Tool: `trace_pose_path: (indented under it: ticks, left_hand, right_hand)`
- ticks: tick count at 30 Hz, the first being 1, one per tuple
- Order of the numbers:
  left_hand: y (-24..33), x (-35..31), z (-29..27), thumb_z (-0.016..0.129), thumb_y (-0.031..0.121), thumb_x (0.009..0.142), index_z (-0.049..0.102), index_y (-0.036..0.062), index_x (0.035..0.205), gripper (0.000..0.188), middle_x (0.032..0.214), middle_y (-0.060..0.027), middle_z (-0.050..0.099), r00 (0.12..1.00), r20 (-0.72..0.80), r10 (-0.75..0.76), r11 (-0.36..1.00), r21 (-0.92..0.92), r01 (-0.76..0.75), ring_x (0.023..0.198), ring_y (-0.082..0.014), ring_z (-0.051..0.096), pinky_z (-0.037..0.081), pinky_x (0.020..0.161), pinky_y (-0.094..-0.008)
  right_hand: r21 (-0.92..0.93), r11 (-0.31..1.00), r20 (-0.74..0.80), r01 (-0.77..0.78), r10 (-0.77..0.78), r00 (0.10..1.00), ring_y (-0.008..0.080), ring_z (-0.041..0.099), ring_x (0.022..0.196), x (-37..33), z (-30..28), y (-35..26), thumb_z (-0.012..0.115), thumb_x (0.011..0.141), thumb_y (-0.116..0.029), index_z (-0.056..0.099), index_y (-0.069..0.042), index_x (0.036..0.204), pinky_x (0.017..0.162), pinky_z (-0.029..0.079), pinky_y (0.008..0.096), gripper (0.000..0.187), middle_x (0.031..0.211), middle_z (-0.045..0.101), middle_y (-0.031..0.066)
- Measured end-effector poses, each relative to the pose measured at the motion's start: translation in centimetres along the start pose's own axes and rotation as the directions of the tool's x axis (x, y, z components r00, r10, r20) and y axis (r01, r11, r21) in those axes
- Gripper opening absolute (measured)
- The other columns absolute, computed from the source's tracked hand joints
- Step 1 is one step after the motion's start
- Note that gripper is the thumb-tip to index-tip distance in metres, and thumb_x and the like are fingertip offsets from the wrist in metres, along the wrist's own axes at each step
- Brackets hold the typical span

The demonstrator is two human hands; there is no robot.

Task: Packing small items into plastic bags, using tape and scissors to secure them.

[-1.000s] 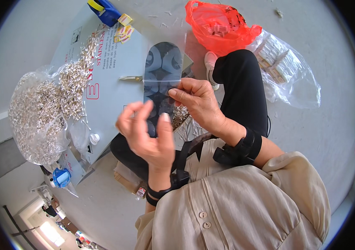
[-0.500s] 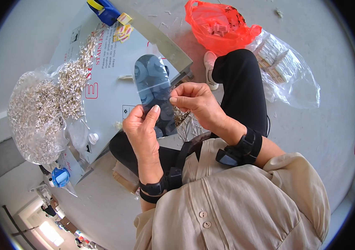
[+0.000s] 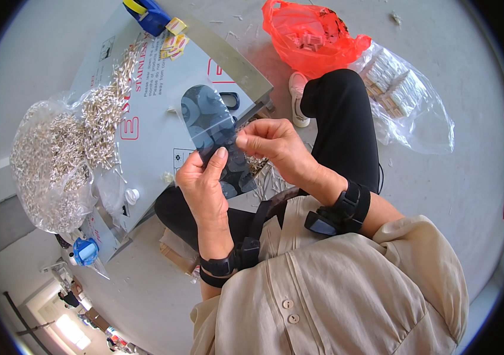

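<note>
A dark blue-grey, see-through zip pouch (image 3: pixel 207 115) with a rounded top and large circle patterns is held tilted above the table's near edge. My left hand (image 3: pixel 204 186) is closed, pinching its left side between thumb and fingers. My right hand (image 3: pixel 278 148) is closed too, thumb and forefinger pressed together at the pouch's right edge, near the light strip across it. Beyond the pouch, a dark oval-rimmed thing (image 3: pixel 229 100) lies on the table. Behind and below the pouch, loose cotton swabs (image 3: pixel 271 180) are partly hidden by my hands.
On the sheet-covered table (image 3: pixel 163 127) are a heap of cotton swabs (image 3: pixel 101 121), a clear bag full of swabs (image 3: pixel 51 165), small yellow boxes (image 3: pixel 174 46) and a blue tape dispenser (image 3: pixel 150 21). A red plastic bag (image 3: pixel 299 44) and a clear bag of white packs (image 3: pixel 397 89) lie on the floor.
The pouch has tipped to the left and its top has dropped slightly, uncovering more of the dark oval-rimmed thing. My right hand has shifted slightly left along its edge.
</note>
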State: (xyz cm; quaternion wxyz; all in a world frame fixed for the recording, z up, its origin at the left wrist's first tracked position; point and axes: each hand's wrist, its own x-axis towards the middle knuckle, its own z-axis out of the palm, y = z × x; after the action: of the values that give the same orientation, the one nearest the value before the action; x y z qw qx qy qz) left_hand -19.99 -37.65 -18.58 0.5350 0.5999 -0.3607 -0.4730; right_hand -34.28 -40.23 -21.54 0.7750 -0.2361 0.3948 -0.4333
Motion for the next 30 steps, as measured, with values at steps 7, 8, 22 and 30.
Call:
trace_pose_path:
  ticks: [7,8,22,30]
  left_hand:
    - [0.0,-0.1,0.5,0.068,-0.001,0.078,0.064,-0.0043,0.080,0.005,0.074,0.0009,0.061,0.999,0.032,0.004,1.000,-0.005,-0.004,0.064,-0.0032,0.048,0.040,0.060,-0.0185]
    - [0.0,-0.1,0.5,0.068,-0.001,0.078,0.064,-0.0041,0.079,0.005,0.074,0.0008,0.061,0.999,0.032,-0.002,1.000,-0.017,0.003,0.064,-0.0031,0.048,0.040,0.060,-0.0184]
    - [-0.4,0.0,-0.1,0.064,0.004,0.082,0.064,-0.0025,0.091,0.012,0.087,-0.0043,0.065,0.980,0.153,-0.127,0.970,-0.188,0.155,0.076,-0.0102,0.058,0.045,0.075,-0.0235]
    - [0.1,0.2,-0.2,0.065,0.005,0.081,0.064,-0.0025,0.091,0.012,0.086,-0.0058,0.066,0.989,0.067,-0.131,0.971,-0.194,0.142,0.073,-0.0118,0.059,0.046,0.074,-0.0253]
  right_hand:
    - [-0.120,0.980,0.029,0.161,-0.159,0.987,0.0035,0.045,0.061,0.5,-0.3,0.9,0.070,0.077,-0.007,0.059,-0.001,0.072,0.055,0.038,0.0214,0.014,0.065,0.053,-0.0032]
    - [-0.144,0.979,0.034,0.143,-0.139,0.990,0.0037,0.045,0.061,0.5,-0.3,0.8,0.071,0.077,-0.007,0.059,-0.002,0.072,0.055,0.038,0.0212,0.014,0.065,0.053,-0.0035]
    - [0.345,0.932,0.374,-0.111,-0.028,0.927,0.0062,0.047,0.059,0.7,-1.4,0.8,0.067,0.080,-0.007,0.058,-0.005,0.074,0.054,0.036,0.0209,0.011,0.067,0.053,-0.0023]
    - [0.224,0.966,0.246,-0.128,0.071,0.967,0.0094,0.054,0.068,0.4,-1.7,0.2,0.063,0.086,-0.010,0.062,-0.002,0.094,0.064,0.044,0.0236,0.012,0.078,0.058,0.0015]
